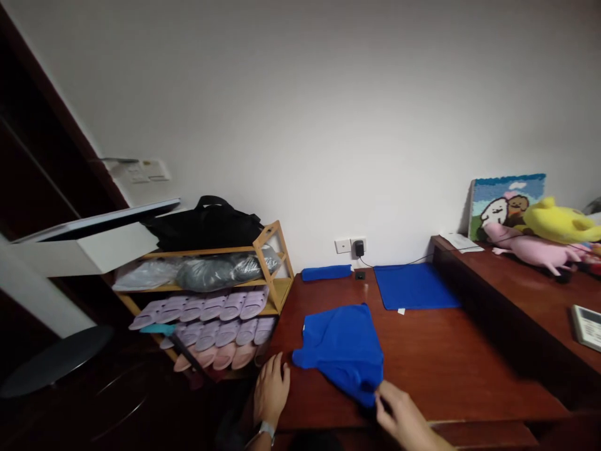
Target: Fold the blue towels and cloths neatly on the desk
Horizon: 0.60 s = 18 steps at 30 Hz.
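Note:
A rumpled blue cloth [345,347] lies on the brown wooden table in front of me, its near right corner bunched up. My right hand [400,413] pinches that corner between thumb and fingers, close to the table's front edge. On the table's left edge, my left hand [272,389] lies flat with its fingers stretched out, apart from the cloth and holding nothing. A flat blue cloth [416,286] is spread at the back right of the table. Against the wall, at the back left, sits a folded blue cloth [326,272].
To the left stands a wooden rack [277,275] with several slippers [211,307] and a black bag [206,225] on top. A black charger [359,248] is plugged into the wall, its cable running right. Plush toys [558,222] rest on a raised desk [521,288].

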### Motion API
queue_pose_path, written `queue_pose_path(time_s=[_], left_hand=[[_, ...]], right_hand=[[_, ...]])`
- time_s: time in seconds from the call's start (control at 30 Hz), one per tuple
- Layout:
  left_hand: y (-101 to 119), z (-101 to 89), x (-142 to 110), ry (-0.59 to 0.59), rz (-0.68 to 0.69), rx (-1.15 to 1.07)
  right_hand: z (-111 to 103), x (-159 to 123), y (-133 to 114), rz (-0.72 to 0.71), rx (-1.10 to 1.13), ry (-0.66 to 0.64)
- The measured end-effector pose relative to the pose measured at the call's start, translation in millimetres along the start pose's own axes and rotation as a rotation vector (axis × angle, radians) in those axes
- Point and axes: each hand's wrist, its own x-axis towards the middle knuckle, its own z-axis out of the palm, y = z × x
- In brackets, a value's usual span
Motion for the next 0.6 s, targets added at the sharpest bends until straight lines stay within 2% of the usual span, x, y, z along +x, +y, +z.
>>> queue_pose_path(time_s=[0.1,0.2,0.27,0.33,0.43,0.5,0.6], left_hand=[[12.1,-11.1,-2.4,-0.003,0.026,-0.081],[42.8,-17.5,-14.7,-0.020,0.013,-0.219],[74.0,-19.4,-29.7,-0.031,-0.010,-0.312],[108.4,-22.0,-48.1,-0.076,-0.004,-0.381],[148.1,-31.0,-72.9,-0.233,0.126,-0.397],[158.0,-40.1,-81.6,-0.342,0.238,-0.369],[150.7,-54.2,-82.1,-0.476,0.333,-0.339]], right_hand=[[-61.7,0.8,-12.1,0.212,0.295,0.142],[-110.1,1.5,-18.0,0.297,0.435,0.172],[-127.0,-2.2,-15.6,0.302,0.429,0.208],[-133.9,-8.1,-9.6,0.303,0.375,0.259],[-140.5,-15.0,2.0,0.269,0.233,0.335],[-153.0,-12.6,11.5,0.231,0.135,0.373],[-192.2,8.0,31.3,0.211,0.028,0.463]])
